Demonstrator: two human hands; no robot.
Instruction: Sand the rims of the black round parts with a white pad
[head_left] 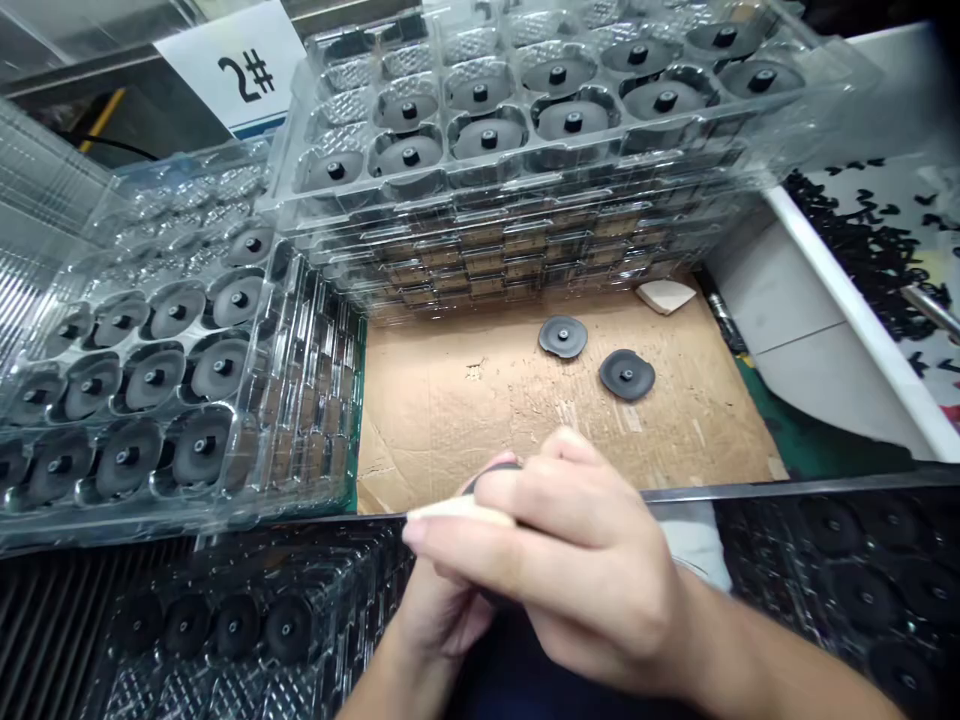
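In front of me, my right hand is closed with a cream-coloured pad pinched in its fingers. Behind and below it, my left hand is mostly covered; it curls around a dark grey disc of which only an edge shows. The pad lies close against this disc, though the right hand hides the contact. Just beyond my hands, two dark grey discs with a small raised centre stub lie on the cardboard: one disc farther away, the other disc nearer and to the right.
Stacked clear trays holding grey discs stand at the back, more trays on the left. A cream wedge lies on the cardboard. At the right, a white-edged bin borders scattered small black parts. A "2#" sign hangs behind.
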